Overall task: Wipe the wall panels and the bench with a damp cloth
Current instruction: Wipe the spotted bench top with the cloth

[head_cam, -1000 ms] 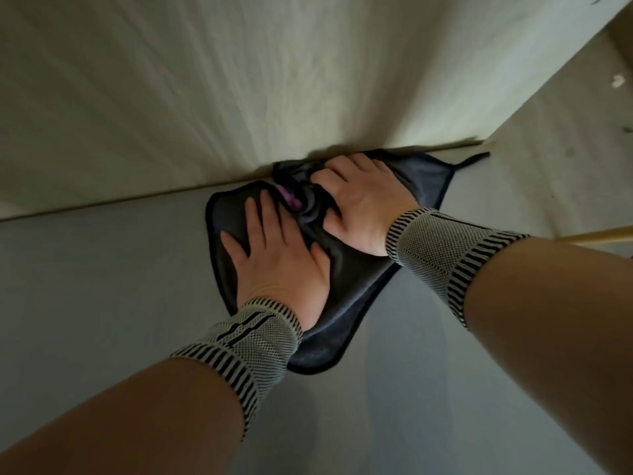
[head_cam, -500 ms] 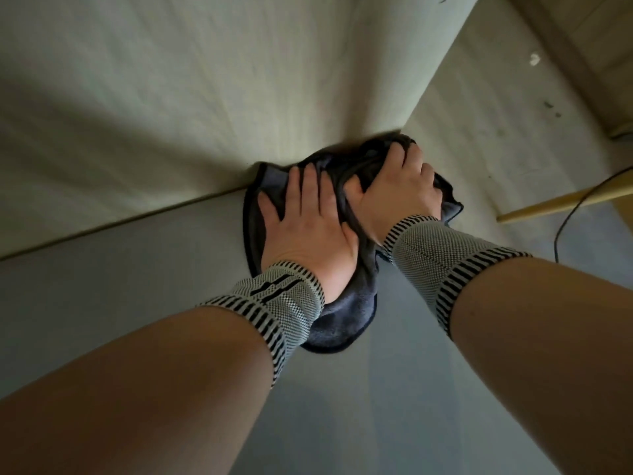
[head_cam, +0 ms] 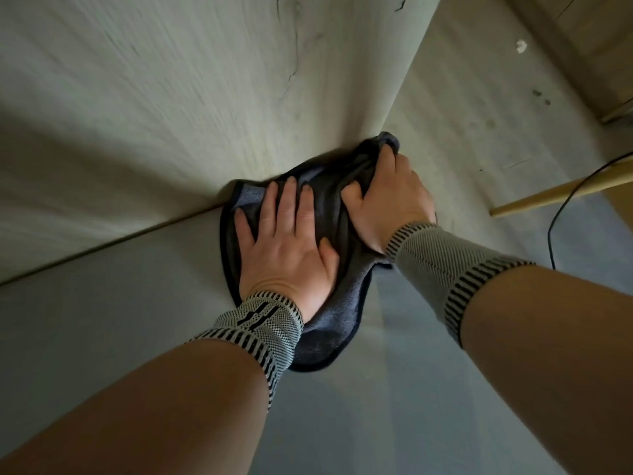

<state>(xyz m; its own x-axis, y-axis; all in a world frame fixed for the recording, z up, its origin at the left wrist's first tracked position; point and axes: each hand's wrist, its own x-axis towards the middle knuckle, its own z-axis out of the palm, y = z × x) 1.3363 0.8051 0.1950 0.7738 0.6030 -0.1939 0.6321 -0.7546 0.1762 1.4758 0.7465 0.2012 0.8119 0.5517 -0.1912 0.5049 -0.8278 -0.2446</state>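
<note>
Both hands are down on the cloth [head_cam: 329, 323], side by side. Her left hand [head_cam: 284, 248] lies flat with the fingers straight and spread, palm pressing the fabric onto the bench [head_cam: 120, 320]. Her right hand [head_cam: 387, 200] has its fingers curled into the bunched far end, gripping a fold where it is pushed up against the wall panel [head_cam: 171, 114]. Striped knitted wrist bands [head_cam: 442, 265] cover both wrists.

It sits right in the seam where bench meets wall, at the corner of the panel, with part of it crumpled against the upright face. It looks soft, limp and light, a dark towelling rag with a stitched edge; being damp, I would expect it to cling and drag a little rather than slide freely. A flat palm in the middle suits pushing it, and a pinch on the bunched folds suits lifting it.

Its long axis runs from the near rounded end, by the left wrist, away towards the wall, leaning slightly right.
</note>
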